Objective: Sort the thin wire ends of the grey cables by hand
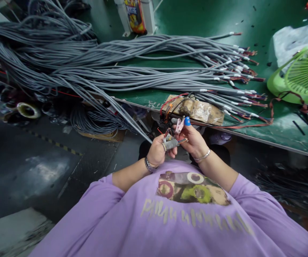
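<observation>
So taking your hands as the middle of the clock: your left hand has its fingers curled tight around the end of a grey cable that runs up toward 10 o'clock, with skinny coloured wires poking out by your thumb. Your right hand is just beside it, fingers pinching a small pink piece, too small for me to tell what it is. There's a blue cover on one fingertip. At 1 o'clock you've got a taped-up block on the edge of the green counter, and past it a big pile of grey cables stretches from about 10 o'clock over to 1, stripped ends to the right. Green fan sits at 2 o'clock, and a cable coil is below counter level between 9 and 10.
</observation>
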Demonstrator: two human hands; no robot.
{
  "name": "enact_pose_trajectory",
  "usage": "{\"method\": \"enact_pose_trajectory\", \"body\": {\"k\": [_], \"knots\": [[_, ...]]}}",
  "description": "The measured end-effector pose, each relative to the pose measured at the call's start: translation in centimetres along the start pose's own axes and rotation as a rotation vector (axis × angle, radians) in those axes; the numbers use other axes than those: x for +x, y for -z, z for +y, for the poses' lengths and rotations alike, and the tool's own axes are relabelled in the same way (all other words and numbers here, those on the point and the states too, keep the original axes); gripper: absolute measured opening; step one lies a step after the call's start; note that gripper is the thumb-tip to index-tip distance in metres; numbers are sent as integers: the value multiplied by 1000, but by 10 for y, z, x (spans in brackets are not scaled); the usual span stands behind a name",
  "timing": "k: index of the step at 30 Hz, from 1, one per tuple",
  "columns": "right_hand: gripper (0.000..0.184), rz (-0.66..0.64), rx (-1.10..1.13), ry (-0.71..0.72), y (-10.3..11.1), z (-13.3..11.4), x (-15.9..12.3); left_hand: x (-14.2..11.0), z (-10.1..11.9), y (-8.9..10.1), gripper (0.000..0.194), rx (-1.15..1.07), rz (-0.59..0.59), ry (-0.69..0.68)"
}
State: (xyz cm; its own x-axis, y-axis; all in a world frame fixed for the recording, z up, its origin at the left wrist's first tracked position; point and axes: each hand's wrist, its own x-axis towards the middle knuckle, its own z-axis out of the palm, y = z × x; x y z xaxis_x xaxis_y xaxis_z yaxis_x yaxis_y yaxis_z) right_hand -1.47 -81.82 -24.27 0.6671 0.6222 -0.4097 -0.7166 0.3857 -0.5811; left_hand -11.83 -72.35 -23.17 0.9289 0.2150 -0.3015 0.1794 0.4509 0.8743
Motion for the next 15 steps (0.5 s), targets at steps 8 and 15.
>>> {"method": "enact_pose_trajectory", "body": {"k": [8, 15], "knots": [[39, -7, 51, -15, -1, 1, -1, 3, -3, 0, 39, 2, 1, 8], [57, -93, -16, -76, 5, -4, -4, -11, -5, 6, 42, 15, 37, -45]]}}
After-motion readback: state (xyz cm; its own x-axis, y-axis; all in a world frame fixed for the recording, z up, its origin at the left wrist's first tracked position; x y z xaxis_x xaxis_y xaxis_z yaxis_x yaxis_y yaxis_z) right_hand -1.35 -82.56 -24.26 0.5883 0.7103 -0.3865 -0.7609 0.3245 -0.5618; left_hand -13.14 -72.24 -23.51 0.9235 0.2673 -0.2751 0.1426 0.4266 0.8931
